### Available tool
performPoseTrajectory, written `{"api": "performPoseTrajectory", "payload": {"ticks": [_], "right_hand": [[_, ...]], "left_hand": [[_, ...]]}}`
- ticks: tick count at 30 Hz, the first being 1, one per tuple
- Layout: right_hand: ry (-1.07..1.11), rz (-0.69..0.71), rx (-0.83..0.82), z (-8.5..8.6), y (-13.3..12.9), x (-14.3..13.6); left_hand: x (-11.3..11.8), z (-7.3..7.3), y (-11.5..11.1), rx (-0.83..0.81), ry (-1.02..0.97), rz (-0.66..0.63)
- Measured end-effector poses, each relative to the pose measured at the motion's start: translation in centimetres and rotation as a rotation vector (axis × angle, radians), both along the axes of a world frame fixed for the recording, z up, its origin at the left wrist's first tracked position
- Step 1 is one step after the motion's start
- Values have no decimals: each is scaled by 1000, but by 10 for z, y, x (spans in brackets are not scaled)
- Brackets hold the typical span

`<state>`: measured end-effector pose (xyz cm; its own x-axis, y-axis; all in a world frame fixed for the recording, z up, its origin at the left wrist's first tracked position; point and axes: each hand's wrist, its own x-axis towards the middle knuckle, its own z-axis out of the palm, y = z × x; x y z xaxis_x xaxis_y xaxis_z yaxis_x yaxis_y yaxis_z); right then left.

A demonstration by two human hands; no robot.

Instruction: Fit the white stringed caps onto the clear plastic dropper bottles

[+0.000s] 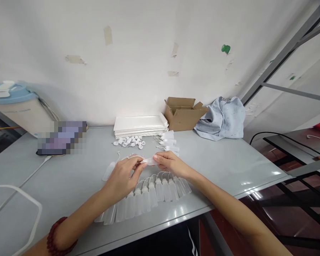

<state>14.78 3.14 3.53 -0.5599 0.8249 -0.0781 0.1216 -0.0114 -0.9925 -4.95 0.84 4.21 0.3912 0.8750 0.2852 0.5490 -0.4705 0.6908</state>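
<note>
Above the middle of the table I hold a small translucent plastic bottle (150, 161) on its side. My right hand (168, 162) is closed around the bottle's body. At the neck end, my left hand (128, 172) pinches with thumb and fingers, and a thin white cord loops over it. Just below lies a row of several similar capped bottles (145, 199) with thin white cords, partly behind my left arm. One more bottle (109, 170) lies left of my left hand. Beyond my hands are a heap of small white caps (132, 141) and a few bottles (170, 142).
A stack of white flat trays or boxes (140, 124) stands against the wall, beside an open cardboard box (185, 115) and a light blue cloth (224, 119). To the left are a phone (62, 138) on a charging cable (33, 179) and a large blue-lidded container (18, 110).
</note>
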Motion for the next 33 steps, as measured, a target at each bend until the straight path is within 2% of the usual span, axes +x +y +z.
{"api": "performPoseTrajectory", "payload": {"ticks": [3,6,8,10,13,17,20,26,33], "right_hand": [[-118,-79,175,5,4,4],[-311,-302,443,8,15,15],[-485,-433,554,4,26,24],[-719,-507,641,-3,37,34],[-833,-570,661,-14,49,42],[-875,-600,669,-17,51,47],[-864,-554,677,-8,48,51],[-799,-225,519,13,39,63],[-827,-136,469,14,35,60]], "left_hand": [[-2,-1,4,-35,-7,36],[-14,1,15,-74,14,113],[-27,2,26,-85,45,191],[-41,1,38,-116,77,305],[-56,-4,50,-60,117,382],[-54,-12,53,-2,171,308],[-42,-16,52,44,178,193],[-20,-22,58,114,285,-46],[-22,-31,68,67,363,-125]]}}
